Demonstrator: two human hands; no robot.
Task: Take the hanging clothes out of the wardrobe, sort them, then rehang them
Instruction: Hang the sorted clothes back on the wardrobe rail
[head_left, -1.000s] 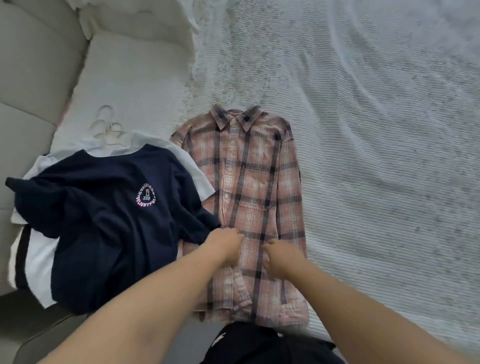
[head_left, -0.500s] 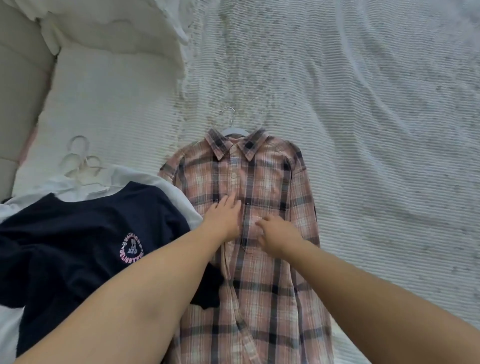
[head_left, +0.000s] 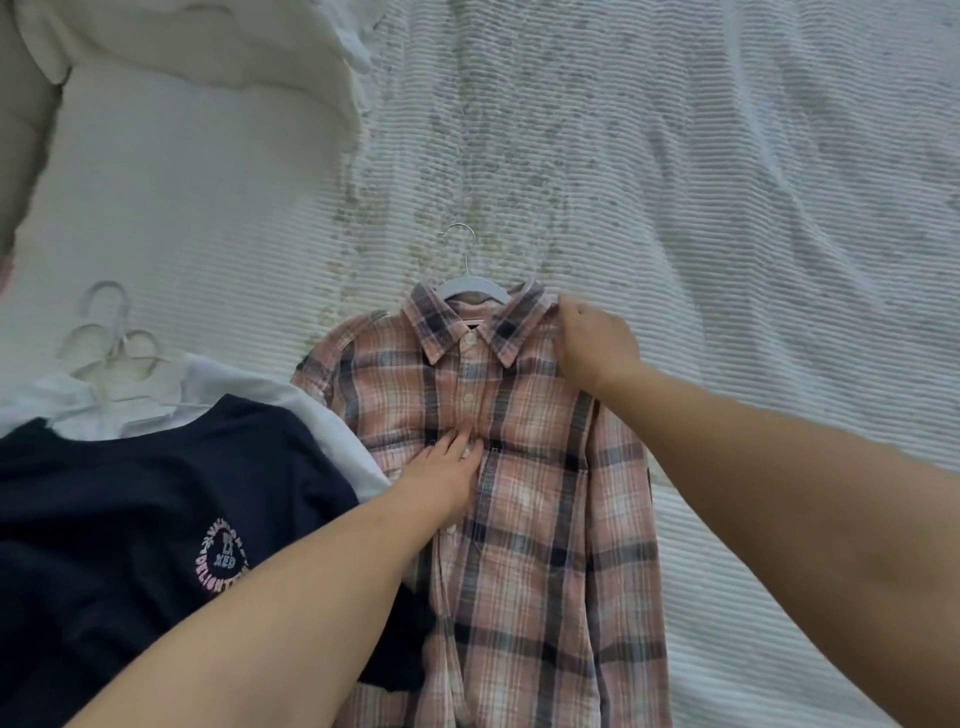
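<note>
A pink plaid shirt (head_left: 524, 499) lies flat on the white bedspread (head_left: 727, 208), still on its white hanger (head_left: 470, 283) whose hook sticks out above the collar. My left hand (head_left: 441, 478) presses flat on the button placket at chest height, fingers straight. My right hand (head_left: 592, 345) grips the shirt's right shoulder beside the collar, fingers curled into the fabric. To the left lies a navy T-shirt (head_left: 130, 519) with a round pink logo, on top of a white garment (head_left: 311, 415).
Several clear hangers (head_left: 114, 358) poke out of the pile at the left. A white pillow (head_left: 208, 62) sits at the top left, by a beige upholstered headboard (head_left: 21, 130). The bedspread stretches wide to the right.
My right hand has moved from the shirt's chest up to its right shoulder by the collar. The left hand stays on the placket. The view has leaned in closer.
</note>
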